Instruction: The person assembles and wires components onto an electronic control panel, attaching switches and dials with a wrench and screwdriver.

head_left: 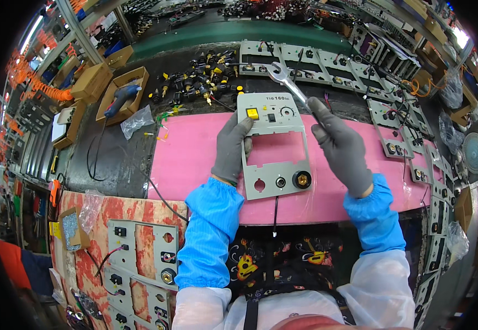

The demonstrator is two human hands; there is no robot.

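Workshop benches crowded with cartons and parts are surrounding a pink mat (195,159) on which a grey control panel (274,144) is lying flat, seen from the head camera. Gloved in grey and sleeved in blue, the left hand (230,147) is pressing down on the panel's left edge, its fingers held together and its thumb reaching toward the yellow switch (252,114) just beyond the fingertips. The right hand (342,147) is closing its fingers around the shaft of an open-ended spanner (287,82), whose jaw end is pointing up and away, past the panel's top right corner and clear of any fitting. Nearest the wrists, at the panel's lower edge, a brass socket (302,179) and a smaller black connector (280,182) are sitting beside an unfilled round hole (259,185). Beyond the fingertips a heap of black and yellow connectors (200,77) is waiting, with a row of finished panels (316,69) behind it. Judging by this, a fitting is being fastened while the panel is being steadied; the next move seems to call for bringing the spanner down onto a nut and keeping the panel from sliding on the mat.
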